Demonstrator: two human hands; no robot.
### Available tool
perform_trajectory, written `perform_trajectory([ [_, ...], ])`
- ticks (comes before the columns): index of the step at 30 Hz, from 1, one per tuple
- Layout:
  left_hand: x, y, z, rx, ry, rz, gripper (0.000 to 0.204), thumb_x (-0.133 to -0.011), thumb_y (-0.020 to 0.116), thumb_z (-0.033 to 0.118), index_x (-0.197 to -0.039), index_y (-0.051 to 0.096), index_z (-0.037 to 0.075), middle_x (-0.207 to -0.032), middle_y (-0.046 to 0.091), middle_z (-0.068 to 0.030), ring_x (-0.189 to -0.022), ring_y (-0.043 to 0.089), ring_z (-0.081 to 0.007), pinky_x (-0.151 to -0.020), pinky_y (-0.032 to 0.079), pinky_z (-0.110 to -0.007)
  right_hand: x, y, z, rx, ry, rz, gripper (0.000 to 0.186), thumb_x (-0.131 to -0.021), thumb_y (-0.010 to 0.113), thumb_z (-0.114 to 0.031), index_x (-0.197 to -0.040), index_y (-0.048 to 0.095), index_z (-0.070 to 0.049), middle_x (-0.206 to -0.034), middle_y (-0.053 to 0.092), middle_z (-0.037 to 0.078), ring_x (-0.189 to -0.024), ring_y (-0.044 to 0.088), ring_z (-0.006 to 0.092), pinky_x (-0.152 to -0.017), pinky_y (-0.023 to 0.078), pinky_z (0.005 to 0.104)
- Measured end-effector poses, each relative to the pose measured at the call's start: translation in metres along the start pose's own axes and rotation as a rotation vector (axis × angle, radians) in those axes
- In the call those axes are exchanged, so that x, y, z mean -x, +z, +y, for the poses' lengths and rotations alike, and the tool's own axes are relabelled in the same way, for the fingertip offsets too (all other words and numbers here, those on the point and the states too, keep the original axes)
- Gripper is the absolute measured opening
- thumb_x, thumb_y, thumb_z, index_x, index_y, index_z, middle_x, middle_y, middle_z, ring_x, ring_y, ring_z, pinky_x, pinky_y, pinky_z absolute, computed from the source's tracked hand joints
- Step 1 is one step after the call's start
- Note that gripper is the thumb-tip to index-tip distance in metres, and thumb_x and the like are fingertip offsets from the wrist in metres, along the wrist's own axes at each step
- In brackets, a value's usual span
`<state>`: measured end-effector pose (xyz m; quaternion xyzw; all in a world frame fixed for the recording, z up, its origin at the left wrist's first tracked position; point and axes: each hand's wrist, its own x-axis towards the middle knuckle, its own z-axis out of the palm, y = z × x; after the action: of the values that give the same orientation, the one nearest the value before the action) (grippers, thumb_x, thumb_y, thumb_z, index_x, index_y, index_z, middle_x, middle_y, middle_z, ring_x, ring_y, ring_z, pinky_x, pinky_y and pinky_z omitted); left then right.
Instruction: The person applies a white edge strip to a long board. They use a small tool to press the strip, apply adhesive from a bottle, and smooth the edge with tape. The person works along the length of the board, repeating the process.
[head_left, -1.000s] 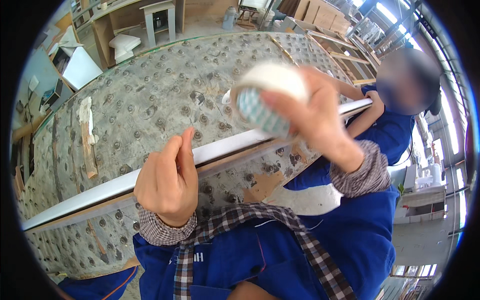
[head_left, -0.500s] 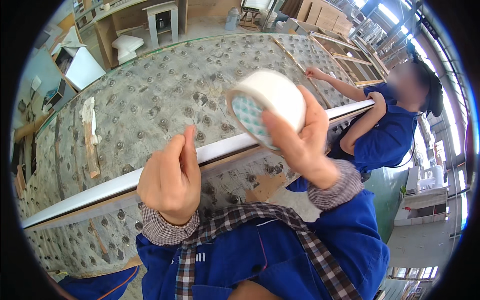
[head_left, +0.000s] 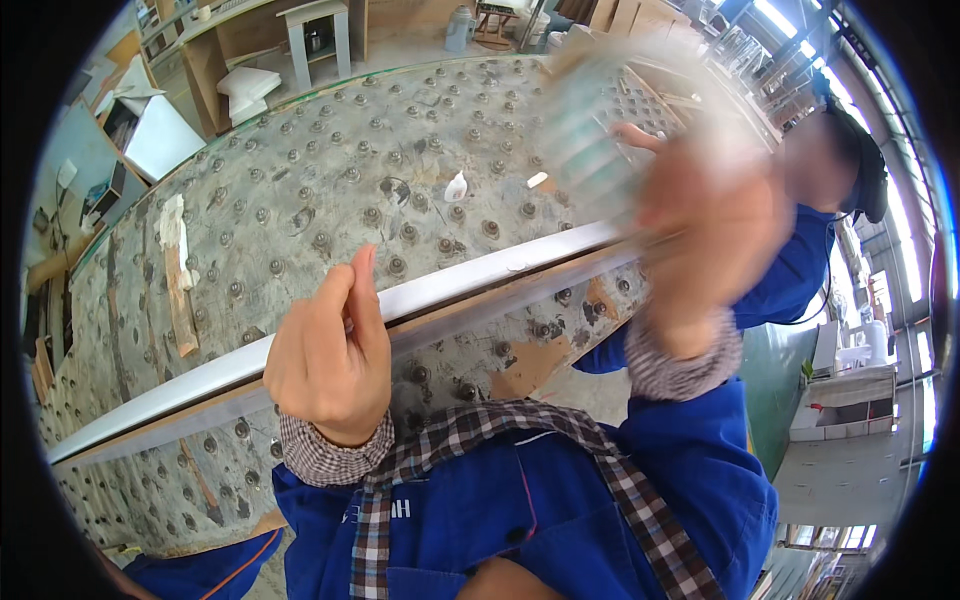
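Note:
My right hand (head_left: 720, 225), smeared by motion, grips a roll of tape (head_left: 610, 130), pale with a teal-patterned inside, raised over the table's right part. Just above my plaid cuff at centre-left, my left hand (head_left: 330, 370) is pinched closed, thumb up; whatever it holds is too small or hidden to make out. It is at a long white strip (head_left: 470, 271), which runs diagonally beside a wooden edge (head_left: 520, 288) across the studded metal table (head_left: 270, 180).
A co-worker in blue (head_left: 780, 280) is at the right, partly behind my right arm. A torn pale wood piece (head_left: 180, 310) and small white scraps (head_left: 455, 187) lie on the table. Cabinets (head_left: 205, 80) and stacked boards (head_left: 610, 20) stand behind it.
My right hand and the tape roll have swung up and to the right, uncovering the white scraps. My left hand stays pinched at the strip, slightly shifted.

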<state>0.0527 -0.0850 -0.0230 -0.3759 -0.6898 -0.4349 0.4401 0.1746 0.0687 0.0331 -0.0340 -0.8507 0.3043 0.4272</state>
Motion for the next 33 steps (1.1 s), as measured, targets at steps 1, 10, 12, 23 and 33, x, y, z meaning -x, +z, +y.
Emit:
perform_trajectory([
  [1,0.000,0.000,0.000,0.007,-0.002,-0.008,0.012,-0.076,0.076,0.001,-0.075,0.065,-0.002,-0.058,0.058,-0.0070,-0.045,0.048,-0.0099,-0.041,0.037,-0.023,0.003,0.002,0.003,0.021,-0.065,0.020,0.047,-0.073,0.076,-0.032,-0.103,0.063,0.002,-0.083,0.067,0.016,-0.074,0.066,0.0250,-0.067,0.052,0.0366],
  [10,0.001,0.001,0.002,0.023,0.016,-0.013,0.010,-0.076,0.075,-0.001,-0.076,0.065,-0.002,-0.058,0.058,-0.0078,-0.044,0.048,-0.0100,-0.041,0.036,-0.022,0.001,0.014,0.010,0.226,-0.217,0.071,0.042,-0.082,0.069,-0.020,-0.112,0.056,0.006,-0.092,0.069,0.013,-0.077,0.069,0.0212,-0.060,0.055,0.0276],
  [12,0.004,-0.001,0.001,0.026,0.031,-0.019,0.010,-0.076,0.075,-0.001,-0.077,0.065,-0.002,-0.059,0.058,-0.0081,-0.045,0.048,-0.0101,-0.041,0.036,-0.022,-0.011,0.007,0.006,0.107,-0.032,-0.025,0.042,-0.081,0.071,-0.020,-0.110,0.056,0.006,-0.091,0.069,0.013,-0.076,0.069,0.0213,-0.058,0.055,0.0275],
  [23,0.001,-0.002,0.001,0.000,0.043,0.008,0.011,-0.076,0.075,0.000,-0.077,0.064,-0.003,-0.058,0.058,-0.0084,-0.044,0.049,-0.0105,-0.041,0.036,-0.022,-0.019,0.002,-0.012,-0.169,0.040,0.028,0.037,-0.080,0.069,-0.018,-0.103,0.059,0.008,-0.084,0.066,0.013,-0.072,0.064,0.0185,-0.060,0.051,0.0279],
  [33,0.003,-0.004,0.002,-0.040,0.015,0.006,0.009,-0.079,0.073,0.001,-0.080,0.065,-0.004,-0.057,0.057,-0.0074,-0.045,0.051,-0.0093,-0.041,0.037,-0.021,-0.016,-0.032,-0.010,-0.530,0.296,0.369,0.027,-0.091,0.057,-0.021,-0.105,0.058,0.002,-0.085,0.064,0.006,-0.075,0.063,0.0146,-0.066,0.052,0.0230],
])
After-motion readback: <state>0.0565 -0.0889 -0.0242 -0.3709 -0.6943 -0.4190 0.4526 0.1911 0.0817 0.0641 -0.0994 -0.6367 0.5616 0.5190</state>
